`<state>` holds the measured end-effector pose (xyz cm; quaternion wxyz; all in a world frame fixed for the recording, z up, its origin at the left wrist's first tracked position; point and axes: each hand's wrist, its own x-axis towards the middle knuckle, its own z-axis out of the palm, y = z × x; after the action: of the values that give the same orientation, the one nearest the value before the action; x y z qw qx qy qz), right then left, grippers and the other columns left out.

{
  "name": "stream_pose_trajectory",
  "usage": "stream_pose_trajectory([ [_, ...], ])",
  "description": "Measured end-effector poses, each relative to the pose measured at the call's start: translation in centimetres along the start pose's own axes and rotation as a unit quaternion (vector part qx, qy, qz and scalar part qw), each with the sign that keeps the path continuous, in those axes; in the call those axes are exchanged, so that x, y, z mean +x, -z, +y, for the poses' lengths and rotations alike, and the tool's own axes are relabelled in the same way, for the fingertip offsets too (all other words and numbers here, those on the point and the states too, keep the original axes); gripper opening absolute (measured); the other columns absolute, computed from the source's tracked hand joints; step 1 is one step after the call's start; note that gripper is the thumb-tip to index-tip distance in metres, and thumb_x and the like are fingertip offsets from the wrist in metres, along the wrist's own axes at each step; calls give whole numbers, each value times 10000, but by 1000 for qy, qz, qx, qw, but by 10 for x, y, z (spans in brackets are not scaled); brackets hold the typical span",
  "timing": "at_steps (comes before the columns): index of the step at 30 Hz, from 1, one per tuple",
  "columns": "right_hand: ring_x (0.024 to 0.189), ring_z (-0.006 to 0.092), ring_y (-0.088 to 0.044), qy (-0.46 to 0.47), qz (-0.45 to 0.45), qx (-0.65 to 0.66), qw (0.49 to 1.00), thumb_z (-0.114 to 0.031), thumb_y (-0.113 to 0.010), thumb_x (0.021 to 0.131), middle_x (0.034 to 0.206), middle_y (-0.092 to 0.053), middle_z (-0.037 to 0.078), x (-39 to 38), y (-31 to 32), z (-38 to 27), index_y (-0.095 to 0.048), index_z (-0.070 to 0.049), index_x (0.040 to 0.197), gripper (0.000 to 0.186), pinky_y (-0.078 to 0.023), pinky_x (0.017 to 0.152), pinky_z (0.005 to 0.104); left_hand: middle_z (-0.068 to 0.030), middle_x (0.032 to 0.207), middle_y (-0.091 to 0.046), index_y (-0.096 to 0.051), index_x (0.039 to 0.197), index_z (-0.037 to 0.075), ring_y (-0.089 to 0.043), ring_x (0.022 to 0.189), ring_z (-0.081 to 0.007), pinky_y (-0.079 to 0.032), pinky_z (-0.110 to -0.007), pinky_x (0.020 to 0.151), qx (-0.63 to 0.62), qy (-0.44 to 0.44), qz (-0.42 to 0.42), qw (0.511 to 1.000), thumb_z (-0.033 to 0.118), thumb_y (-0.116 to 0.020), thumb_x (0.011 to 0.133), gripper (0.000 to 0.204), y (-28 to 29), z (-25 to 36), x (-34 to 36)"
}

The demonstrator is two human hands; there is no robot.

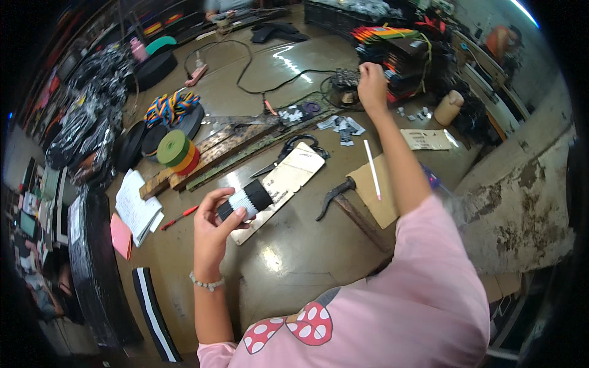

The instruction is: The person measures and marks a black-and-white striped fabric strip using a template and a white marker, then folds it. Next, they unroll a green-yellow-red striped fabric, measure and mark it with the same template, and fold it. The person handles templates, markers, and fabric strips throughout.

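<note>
In front of me my left hand [213, 224] is wrapped round a rolled piece of black and white striped webbing [250, 197]. Below the roll lies a long pale card strip [285, 178], with black-handled scissors [297, 149] partly under its far end. My right arm stretches far forward. At its end my right hand [373, 89] is closed beside a dark, rough bundle [345, 80]; whether its fingers hold anything is hidden. A stack of dark pieces with bright coloured edges [392, 46] sits just beyond that hand.
A hammer [353, 214] and a white pen [372, 168] lie by brown card [379, 190]. Long wooden bars [239, 138] cross the table, with green, yellow and red rolls [177, 151] against them. A flat striped strip [153, 313] lies near left. A black cable [245, 67] loops behind.
</note>
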<state>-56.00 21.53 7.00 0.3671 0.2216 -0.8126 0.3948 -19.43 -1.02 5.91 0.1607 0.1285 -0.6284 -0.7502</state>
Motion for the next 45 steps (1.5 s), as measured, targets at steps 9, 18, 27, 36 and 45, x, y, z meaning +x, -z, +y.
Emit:
stream_pose_trajectory([
  [9,862,277,-640,117,-218,339,908,59,-660,845,967,-648,146,-150,84,-212,-621,29,992,155,-522,789,349,-127,971,-697,-648,1187,-62,-682,769,-131,-586,-257,625,47,-79,58,994,115,-693,927,317,-24,8,-12],
  [18,962,355,-578,184,-236,282,912,79,-627,786,1027,-596,166,-150,84,-223,-599,28,1017,238,-483,845,430,-103,918,-690,-677,1139,-57,-670,742,-118,-584,-258,622,87,-109,91,986,107,-664,946,254,-29,15,-19],
  [27,965,336,-609,236,-232,198,923,74,-663,800,1029,-628,153,-155,90,-227,-620,27,1017,227,-502,839,394,-87,883,-686,-706,1070,-53,-661,700,-110,-574,-249,600,122,-117,113,979,96,-686,916,216,-32,14,-24],
  [36,1029,326,-613,268,-202,226,915,9,-782,753,1160,-662,116,-166,97,-209,-678,-3,1116,378,-519,880,407,-88,931,-698,-678,1114,-64,-671,771,-108,-579,-241,628,71,-74,69,992,120,-650,957,243,-36,22,-26],
  [45,1096,349,-588,332,-198,134,913,-37,-792,758,1264,-614,158,-180,97,-216,-645,7,1155,426,-503,923,434,-81,894,-696,-685,1089,-56,-663,732,-103,-556,-227,590,75,-56,57,994,128,-667,945,234,-27,20,-32],
])
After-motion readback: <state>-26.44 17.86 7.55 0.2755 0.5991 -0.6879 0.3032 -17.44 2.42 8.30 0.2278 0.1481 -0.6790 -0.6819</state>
